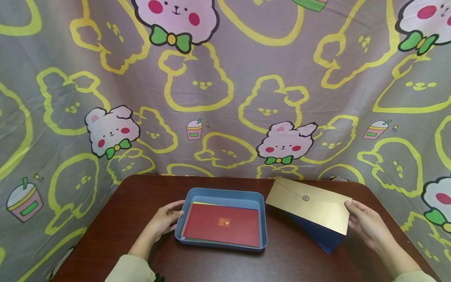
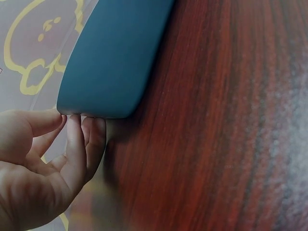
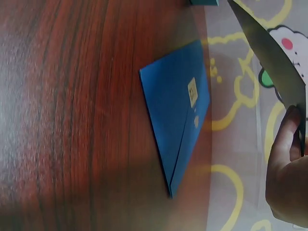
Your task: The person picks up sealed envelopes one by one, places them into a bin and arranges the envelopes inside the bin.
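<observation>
My right hand pinches the right end of a gold envelope with a round seal, thumb on top. The envelope is tilted above the table and partly covers a dark blue envelope. In the right wrist view the blue envelope lies on the table, with a small pale label and seal. My left hand holds the left end of a blue tray, its fingertips at the rim and outer wall. Inside the tray a red envelope lies uppermost on others, whose edges peek out.
The tray stands on a dark brown wooden table. Behind the table and along both sides hangs a grey curtain with yellow outlined cartoon animals.
</observation>
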Action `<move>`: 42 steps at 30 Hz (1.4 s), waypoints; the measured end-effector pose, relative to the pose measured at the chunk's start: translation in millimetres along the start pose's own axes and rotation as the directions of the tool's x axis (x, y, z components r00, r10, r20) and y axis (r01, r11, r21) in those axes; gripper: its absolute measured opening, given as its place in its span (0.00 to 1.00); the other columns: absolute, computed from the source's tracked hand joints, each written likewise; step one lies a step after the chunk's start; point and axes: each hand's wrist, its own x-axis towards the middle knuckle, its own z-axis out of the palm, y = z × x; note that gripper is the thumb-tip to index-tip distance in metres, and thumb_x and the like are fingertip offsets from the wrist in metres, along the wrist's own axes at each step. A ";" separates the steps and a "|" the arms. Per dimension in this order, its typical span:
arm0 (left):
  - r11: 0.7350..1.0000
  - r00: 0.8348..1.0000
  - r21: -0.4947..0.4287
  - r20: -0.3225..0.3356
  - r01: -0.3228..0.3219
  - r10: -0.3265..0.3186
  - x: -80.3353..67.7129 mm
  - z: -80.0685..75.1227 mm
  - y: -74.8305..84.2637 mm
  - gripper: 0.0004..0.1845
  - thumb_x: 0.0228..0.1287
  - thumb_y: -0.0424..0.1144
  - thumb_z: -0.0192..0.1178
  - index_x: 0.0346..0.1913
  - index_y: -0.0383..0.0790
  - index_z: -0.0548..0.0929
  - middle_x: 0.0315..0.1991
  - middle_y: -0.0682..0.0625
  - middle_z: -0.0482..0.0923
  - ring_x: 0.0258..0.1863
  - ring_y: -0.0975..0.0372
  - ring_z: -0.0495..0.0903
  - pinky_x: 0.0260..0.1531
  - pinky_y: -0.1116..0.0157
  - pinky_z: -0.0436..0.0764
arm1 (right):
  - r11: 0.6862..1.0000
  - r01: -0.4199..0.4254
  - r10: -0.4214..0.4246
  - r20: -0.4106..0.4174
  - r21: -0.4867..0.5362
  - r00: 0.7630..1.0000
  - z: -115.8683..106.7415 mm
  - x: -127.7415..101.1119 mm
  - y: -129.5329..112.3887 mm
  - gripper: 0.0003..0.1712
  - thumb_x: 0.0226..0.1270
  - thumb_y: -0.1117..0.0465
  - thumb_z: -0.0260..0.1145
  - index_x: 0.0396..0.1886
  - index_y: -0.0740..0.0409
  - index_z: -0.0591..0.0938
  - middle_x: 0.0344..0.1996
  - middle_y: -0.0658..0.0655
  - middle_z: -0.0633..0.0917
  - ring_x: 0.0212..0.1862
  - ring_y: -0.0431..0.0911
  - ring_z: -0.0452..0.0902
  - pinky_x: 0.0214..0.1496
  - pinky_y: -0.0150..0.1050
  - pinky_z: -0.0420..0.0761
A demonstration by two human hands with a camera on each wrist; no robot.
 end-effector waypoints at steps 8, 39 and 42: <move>1.000 1.000 -0.012 0.010 -0.001 0.001 -1.1 -1.6 -1.3 0.24 0.76 0.33 0.59 0.72 0.36 0.73 0.49 0.39 0.84 0.43 0.54 0.84 0.40 0.58 0.86 | 0.993 0.038 -0.039 0.008 0.110 0.999 15.7 -6.4 -2.1 0.06 0.83 0.56 0.55 0.53 0.47 0.76 0.39 0.35 0.84 0.44 0.30 0.81 0.45 0.30 0.82; 1.000 1.000 0.010 0.021 0.006 -0.006 -1.7 -1.8 -0.2 0.25 0.77 0.34 0.58 0.73 0.36 0.72 0.51 0.38 0.83 0.44 0.54 0.84 0.40 0.57 0.85 | 0.995 0.044 -0.037 0.077 -0.084 0.996 89.4 1.0 -2.6 0.23 0.84 0.55 0.55 0.65 0.70 0.70 0.42 0.46 0.85 0.46 0.38 0.84 0.46 0.36 0.83; 1.000 1.000 0.015 0.020 0.005 -0.006 -1.2 -1.5 -0.1 0.25 0.77 0.34 0.59 0.73 0.36 0.71 0.51 0.38 0.83 0.45 0.53 0.84 0.41 0.57 0.86 | 0.996 0.041 -0.034 0.088 -0.077 0.996 95.9 1.8 -1.7 0.23 0.84 0.55 0.55 0.64 0.70 0.70 0.43 0.47 0.85 0.46 0.38 0.84 0.47 0.36 0.83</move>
